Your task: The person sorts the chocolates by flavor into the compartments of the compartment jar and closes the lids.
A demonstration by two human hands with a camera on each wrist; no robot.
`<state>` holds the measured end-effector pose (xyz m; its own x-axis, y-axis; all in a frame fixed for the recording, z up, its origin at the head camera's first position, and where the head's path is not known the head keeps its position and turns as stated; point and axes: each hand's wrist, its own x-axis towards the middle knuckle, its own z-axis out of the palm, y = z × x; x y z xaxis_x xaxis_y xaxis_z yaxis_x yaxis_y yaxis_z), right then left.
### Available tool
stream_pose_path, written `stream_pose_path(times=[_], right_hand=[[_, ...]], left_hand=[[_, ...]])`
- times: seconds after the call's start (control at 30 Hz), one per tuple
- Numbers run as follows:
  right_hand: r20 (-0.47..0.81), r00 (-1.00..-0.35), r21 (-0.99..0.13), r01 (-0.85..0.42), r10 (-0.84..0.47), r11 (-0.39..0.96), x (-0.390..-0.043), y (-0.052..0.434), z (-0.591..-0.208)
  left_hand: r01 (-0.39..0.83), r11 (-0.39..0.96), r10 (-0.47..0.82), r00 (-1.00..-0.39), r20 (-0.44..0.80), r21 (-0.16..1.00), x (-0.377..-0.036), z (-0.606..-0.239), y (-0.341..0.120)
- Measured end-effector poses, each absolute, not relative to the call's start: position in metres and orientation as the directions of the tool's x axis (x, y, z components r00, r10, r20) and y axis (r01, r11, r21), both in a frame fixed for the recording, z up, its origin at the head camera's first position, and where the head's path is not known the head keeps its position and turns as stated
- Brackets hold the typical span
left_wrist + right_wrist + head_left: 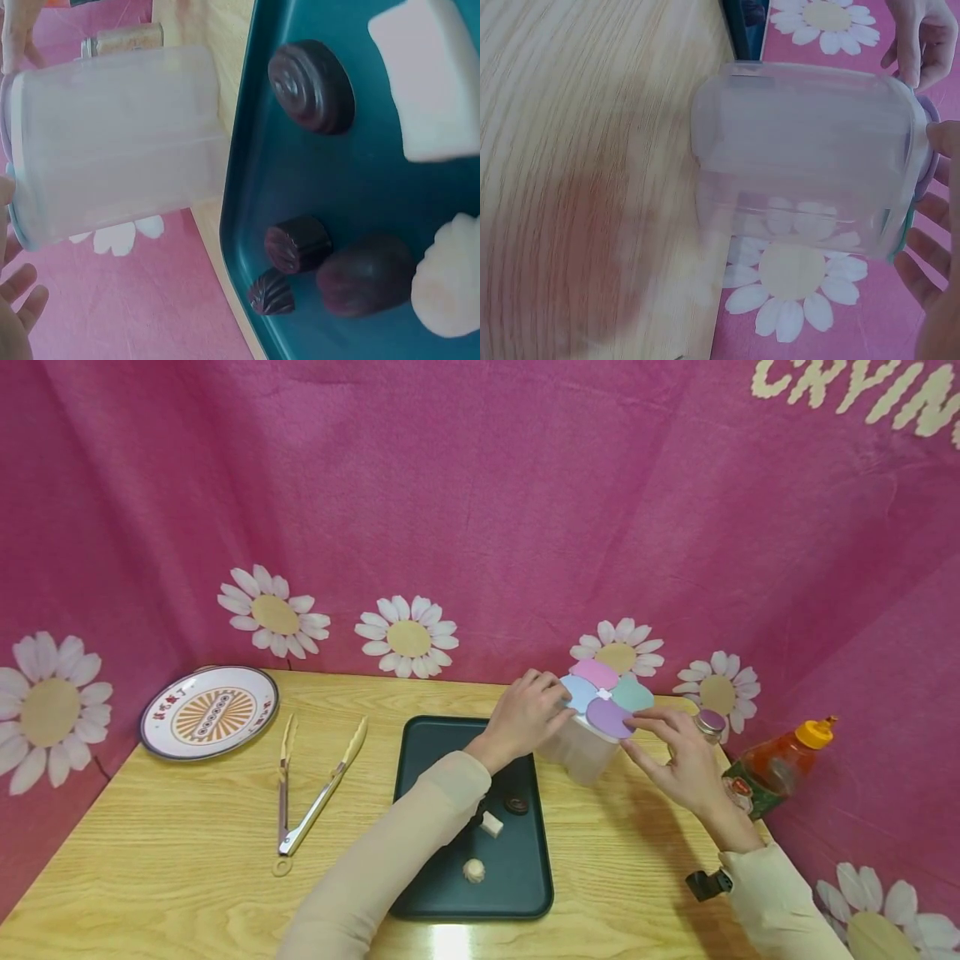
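Observation:
A translucent plastic container [579, 758] stands right of the tray, topped by a lid [609, 717] with pink, blue, green and purple petals. My left hand [522, 714] grips the lid's edge at the blue petal, from the left. On the other side my right hand [678, 762] holds the edge at the purple petal between thumb and fingers. The right wrist view has the container [802, 142] lying sideways across the picture, its walls see-through and no contents showing. Part of my left hand [926, 41] reaches the lid's rim there.
A dark tray [517, 881] holds a brown oval piece [516, 804], a white block [491, 824], a cream swirled piece [473, 870] and more dark pieces [298, 244]. Tongs [315, 806] and a plate [210, 714] lie left. A sauce bottle [772, 772] and a purple-capped jar [709, 722] stand right.

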<state>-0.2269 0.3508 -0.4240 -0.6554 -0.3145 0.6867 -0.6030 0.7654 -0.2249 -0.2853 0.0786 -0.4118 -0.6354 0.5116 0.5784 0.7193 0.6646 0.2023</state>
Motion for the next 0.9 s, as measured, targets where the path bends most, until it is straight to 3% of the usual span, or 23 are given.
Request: stream_pose_path(times=[0.17, 0.53, 0.9], right_hand=[[0.689, -0.642, -0.215, -0.622, -0.335, 0.753, -0.228, 0.35, -0.423], [0.698, -0.582, -0.237, -0.737, -0.417, 0.633, -0.237, 0.359, -0.414], [0.678, -0.589, -0.253, -0.749, -0.44, 0.612, -0.247, 0.356, -0.413]], left_hand=[[0.723, 0.658, 0.512, -0.634, 0.579, 0.21, -0.286, -0.411, 0.077], [0.822, 0.548, 0.605, -0.516, 0.607, 0.153, -0.271, -0.417, 0.085], [0.827, 0.548, 0.599, -0.495, 0.629, 0.129, -0.271, -0.42, 0.1]])
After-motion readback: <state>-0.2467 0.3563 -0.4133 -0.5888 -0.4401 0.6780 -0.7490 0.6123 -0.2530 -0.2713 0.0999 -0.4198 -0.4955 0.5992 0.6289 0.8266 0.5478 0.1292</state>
